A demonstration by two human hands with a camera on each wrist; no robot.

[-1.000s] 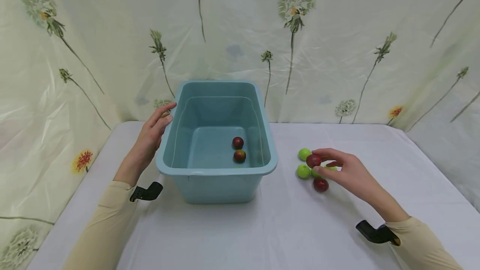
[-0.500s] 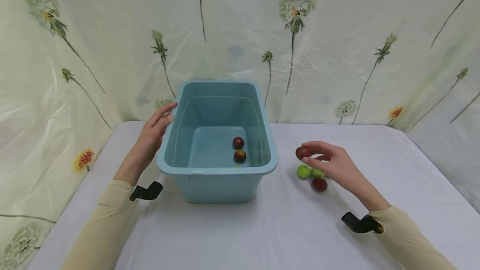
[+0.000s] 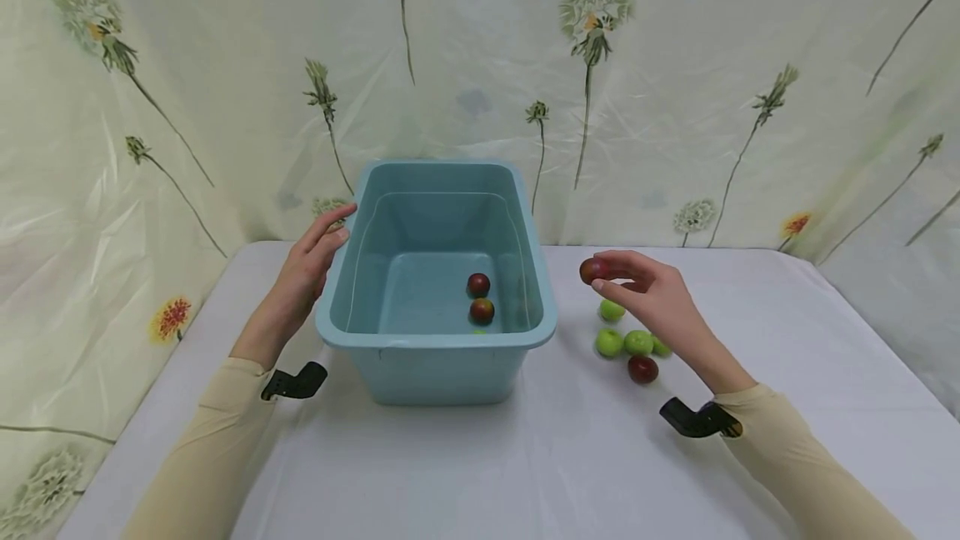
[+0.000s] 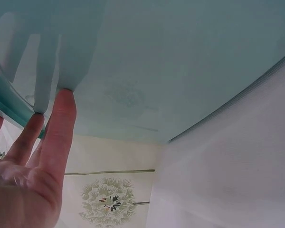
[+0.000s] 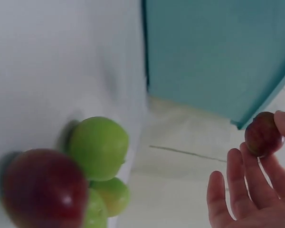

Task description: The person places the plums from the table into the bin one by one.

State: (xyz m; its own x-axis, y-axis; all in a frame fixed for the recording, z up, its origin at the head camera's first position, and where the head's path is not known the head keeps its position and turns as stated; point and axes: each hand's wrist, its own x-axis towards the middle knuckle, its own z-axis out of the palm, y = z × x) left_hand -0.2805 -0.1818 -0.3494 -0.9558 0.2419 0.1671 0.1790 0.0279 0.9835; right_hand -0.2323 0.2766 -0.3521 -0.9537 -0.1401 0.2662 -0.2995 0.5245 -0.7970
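Note:
My right hand (image 3: 660, 298) pinches a dark red plum (image 3: 592, 271) between thumb and fingertips, above the table and right of the blue tub (image 3: 435, 342). The same plum (image 5: 263, 134) shows in the right wrist view, its side partly covered by the thumb. Below that hand lie several round green fruits (image 3: 609, 343) and another dark red plum (image 3: 642, 369). My left hand (image 3: 303, 273) rests against the tub's left side with its fingers extended; in the left wrist view the fingertips (image 4: 65, 97) touch the wall. Two dark red plums (image 3: 482, 311) sit inside, with a bit of green behind the front rim.
A white cloth covers the table (image 3: 600, 473). The tub's raised rim (image 3: 536, 273) stands between the held plum and the fruit inside. A flower-printed sheet (image 3: 465, 48) hangs along the back and sides.
My right hand has lifted the plum off the group of fruit and carried it up and left toward the tub. The left hand stays in place on the tub.

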